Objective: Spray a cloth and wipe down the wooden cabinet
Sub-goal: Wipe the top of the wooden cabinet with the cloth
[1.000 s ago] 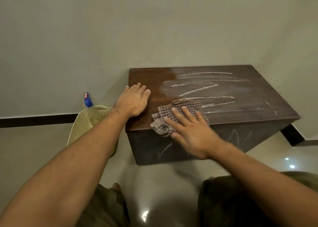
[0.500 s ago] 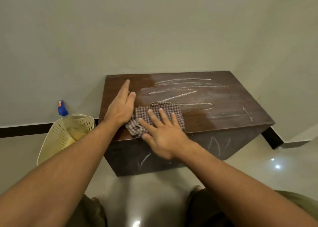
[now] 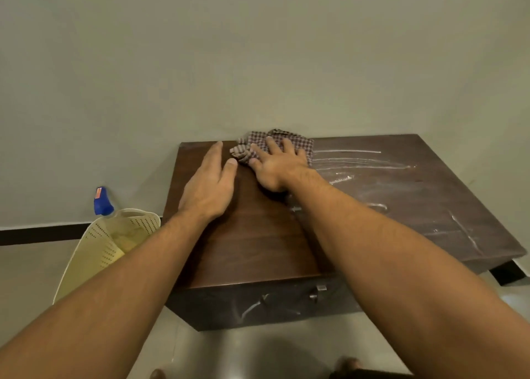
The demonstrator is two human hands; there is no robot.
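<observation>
The dark wooden cabinet stands low against the wall. Its left part looks clean and brown, its right part dusty with pale streaks. A checked cloth lies crumpled at the back edge of the top, touching the wall. My right hand presses flat on the cloth with fingers spread. My left hand rests flat on the bare top just left of the cloth, holding nothing. A spray bottle's blue head sticks up from a basket left of the cabinet.
A cream perforated plastic basket leans on the floor beside the cabinet's left side. The wall runs directly behind the cabinet, with a dark skirting strip. Glossy tiled floor lies in front, where my feet show at the bottom edge.
My right hand has pushed the cloth from the front edge of the top to the back edge by the wall. The left hand stayed flat on the top. The camera moved closer.
</observation>
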